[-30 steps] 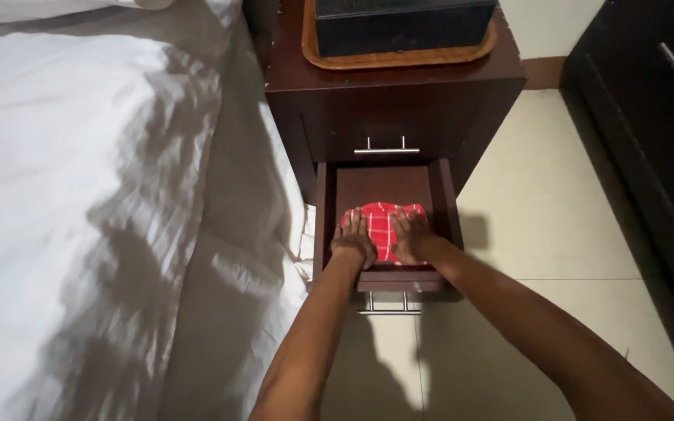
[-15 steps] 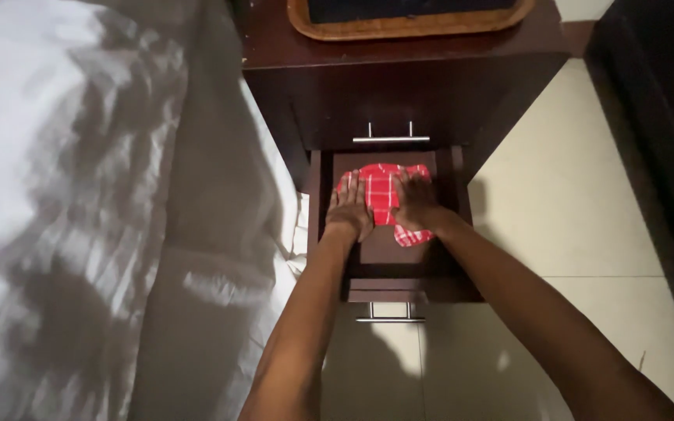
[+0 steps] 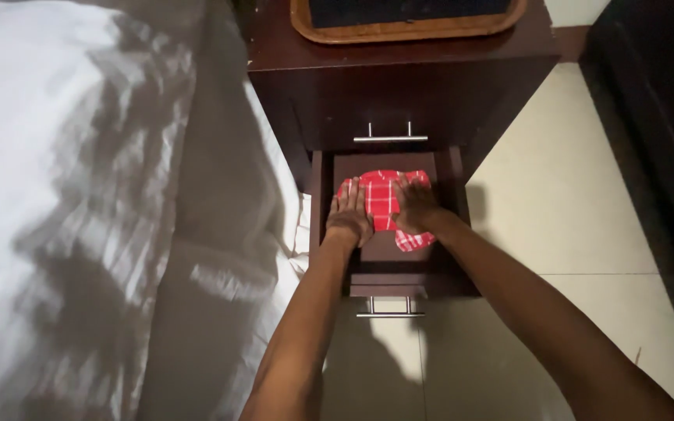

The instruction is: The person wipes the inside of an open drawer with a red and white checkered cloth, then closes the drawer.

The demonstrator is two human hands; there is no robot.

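No packages, labels, signs or screens are visible anywhere in this view, whether near or far, left or right.

White bed, dark nightstand, pale, seemingly tiled floor

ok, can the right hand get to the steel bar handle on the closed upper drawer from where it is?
Probably yes. The right hand lies flat on the red checked cloth in the open lower drawer, and the steel bar handle sits just above and beyond it with nothing between.
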